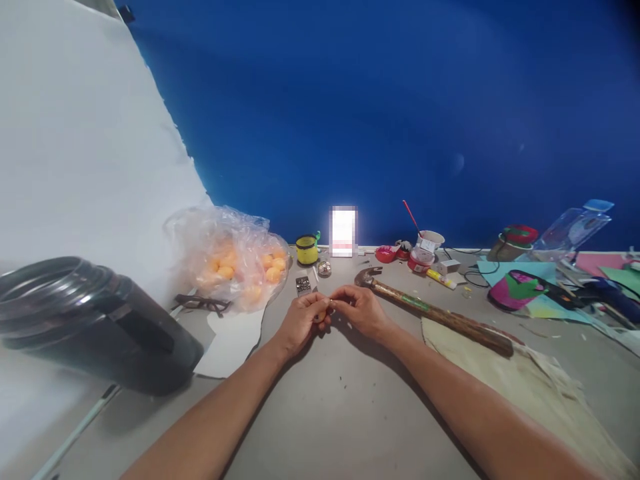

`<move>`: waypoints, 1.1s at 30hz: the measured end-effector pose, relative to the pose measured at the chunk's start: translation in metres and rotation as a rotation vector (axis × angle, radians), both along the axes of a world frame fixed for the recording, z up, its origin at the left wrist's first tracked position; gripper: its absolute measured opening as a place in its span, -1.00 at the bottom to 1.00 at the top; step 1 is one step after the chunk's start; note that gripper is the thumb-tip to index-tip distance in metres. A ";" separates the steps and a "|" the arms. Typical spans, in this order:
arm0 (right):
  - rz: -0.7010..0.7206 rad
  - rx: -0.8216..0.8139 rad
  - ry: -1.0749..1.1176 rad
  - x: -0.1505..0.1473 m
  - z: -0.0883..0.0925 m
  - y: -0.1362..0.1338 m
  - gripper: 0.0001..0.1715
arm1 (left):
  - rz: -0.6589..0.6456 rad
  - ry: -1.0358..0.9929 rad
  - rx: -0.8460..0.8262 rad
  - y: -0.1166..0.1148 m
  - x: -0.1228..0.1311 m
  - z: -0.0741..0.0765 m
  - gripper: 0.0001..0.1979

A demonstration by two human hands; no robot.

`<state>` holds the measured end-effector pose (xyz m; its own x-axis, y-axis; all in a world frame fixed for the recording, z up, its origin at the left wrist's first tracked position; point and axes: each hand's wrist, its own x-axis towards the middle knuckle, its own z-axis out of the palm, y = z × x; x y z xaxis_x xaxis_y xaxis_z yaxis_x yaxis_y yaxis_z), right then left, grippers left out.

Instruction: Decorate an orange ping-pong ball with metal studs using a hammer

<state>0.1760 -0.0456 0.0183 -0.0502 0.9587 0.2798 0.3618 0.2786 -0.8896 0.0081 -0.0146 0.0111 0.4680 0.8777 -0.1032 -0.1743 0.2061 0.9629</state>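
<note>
My left hand (pixel 303 319) is closed in a pinch above the grey table, with a small rounded, orange-tan thing partly showing under the thumb; its kind is too small to tell. Fingertip to fingertip with it, my right hand (pixel 362 312) pinches at the same spot, and whatever lies between thumb and forefinger is tiny and mostly hidden. Just beyond the left hand lies a small metallic box (pixel 303 286) of little parts. A round clear container (pixel 325 269) stands behind it. The claw hammer (pixel 425 305) rests to the right of my right hand, its head pointing away.
Orange balls (pixel 226 261) fill a clear plastic bag at left, near eyeglasses (pixel 203 304) and a large dark bottle (pixel 125 320). Along the blue wall stand a yellow pot (pixel 307 249), a bright screen (pixel 343 230) and a white cup (pixel 431 238). Cloth (pixel 500 373) lies under the hammer handle.
</note>
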 end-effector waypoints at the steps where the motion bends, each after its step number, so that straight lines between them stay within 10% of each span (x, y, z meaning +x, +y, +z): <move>1: 0.003 -0.013 0.043 0.001 -0.001 0.001 -0.82 | -0.003 -0.005 -0.008 0.000 0.000 0.000 -0.67; 14: 0.065 -0.403 0.728 0.020 -0.001 0.010 -0.51 | -0.080 -0.177 -0.132 -0.002 -0.004 0.009 -0.61; 33: 0.251 -0.515 0.714 0.029 0.001 0.009 -0.56 | -0.057 -0.163 -0.035 -0.004 -0.002 0.002 -0.48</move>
<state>0.2052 -0.0371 0.0191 -0.2530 0.9580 -0.1352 -0.3399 -0.2189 -0.9146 0.0060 -0.0184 0.0131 0.5302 0.8463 -0.0517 -0.3146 0.2530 0.9149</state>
